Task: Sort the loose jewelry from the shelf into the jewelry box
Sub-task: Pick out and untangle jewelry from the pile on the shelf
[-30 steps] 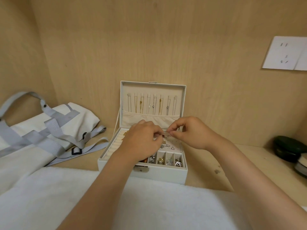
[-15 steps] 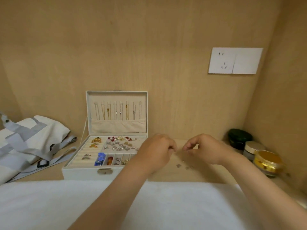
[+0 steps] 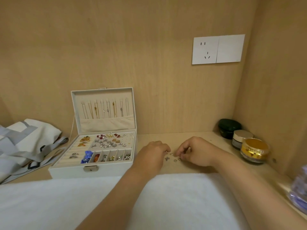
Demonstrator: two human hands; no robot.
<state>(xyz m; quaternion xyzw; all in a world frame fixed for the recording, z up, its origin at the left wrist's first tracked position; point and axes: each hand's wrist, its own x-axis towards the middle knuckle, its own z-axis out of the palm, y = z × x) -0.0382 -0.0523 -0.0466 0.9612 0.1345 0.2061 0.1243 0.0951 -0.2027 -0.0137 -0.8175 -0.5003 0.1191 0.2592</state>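
Presently: loose jewelry (image 3: 172,158), a few small silvery pieces strewn left-to-right on the wooden shelf (image 3: 182,136), lying between the two hands; right hand (image 3: 196,152) curled down onto them, left hand (image 3: 153,154) curled just beside, and whether either pinches a piece cannot be told. The jewelry box (image 3: 74,171), lid open, stands to the left, nearer the left hand. Beyond: cosmetic jars (image 3: 254,151) in the right corner, tote bag (image 3: 29,138) far left, wall socket (image 3: 205,50) above.
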